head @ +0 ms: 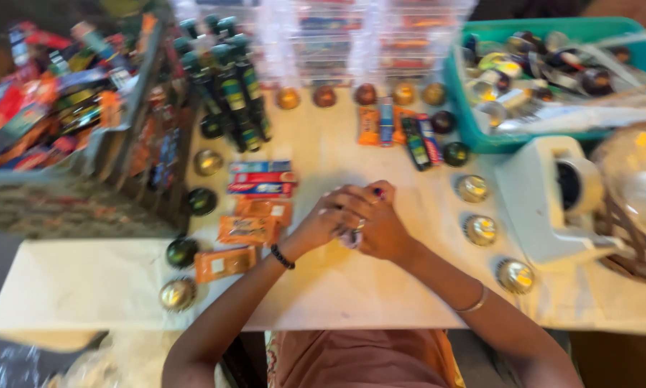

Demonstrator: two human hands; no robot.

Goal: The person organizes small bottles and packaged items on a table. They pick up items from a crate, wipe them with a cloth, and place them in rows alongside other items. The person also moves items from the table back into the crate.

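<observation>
My left hand and my right hand meet at the middle of the white table, fingers closed together around a small pale object that is mostly hidden and blurred. A black bead bracelet sits on my left wrist and a thin bangle on my right forearm. Just left of my hands lie orange packets and flat red and blue boxes.
Small round tins ring the work area. Dark green bottles stand at the back left beside a crate of mixed packets. A teal bin of items is back right, with a white tape dispenser in front. Snack bars lie ahead.
</observation>
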